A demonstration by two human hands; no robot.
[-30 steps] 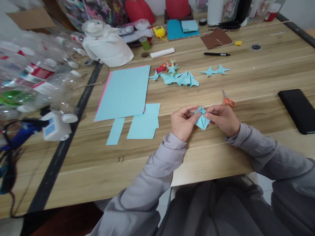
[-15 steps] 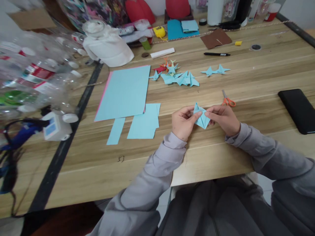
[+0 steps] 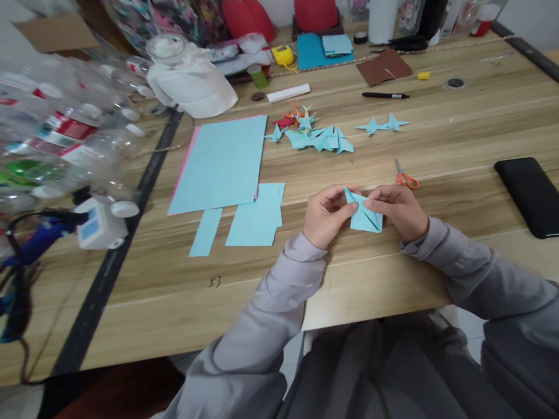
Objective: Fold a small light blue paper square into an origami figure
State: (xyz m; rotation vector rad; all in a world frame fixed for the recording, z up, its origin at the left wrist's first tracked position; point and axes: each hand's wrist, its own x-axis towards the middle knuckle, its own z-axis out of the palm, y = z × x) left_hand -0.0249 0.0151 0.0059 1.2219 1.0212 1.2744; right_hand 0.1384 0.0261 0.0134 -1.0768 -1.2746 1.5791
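Note:
Between my two hands is a small folded piece of light blue paper [image 3: 365,221], creased along a diagonal. My left hand [image 3: 326,215] pinches its left side with thumb and fingers. On the opposite side my right hand [image 3: 399,210] grips the upper right edge, thumb on top. Fingers behind the paper are partly hidden. Orange-handled scissors [image 3: 406,179] lie just beyond my right hand. Farther back are several folded light blue paper cranes [image 3: 325,139] in a cluster with red, orange and green ones, and a pair of blue cranes [image 3: 382,124] to their right.
Left of my hands lie a stack of blue sheets [image 3: 218,163], cut blue pieces [image 3: 255,218] and a blue strip [image 3: 206,233]. A black phone [image 3: 530,195] rests at the right. Plastic bottles [image 3: 70,128] crowd the far left. A pen [image 3: 385,95] and brown paper [image 3: 383,68] lie behind.
The folded paper has turned between my fingers: its lower point has given way to a squarer lower edge, shifted slightly right. Both hands stay in nearly the same place.

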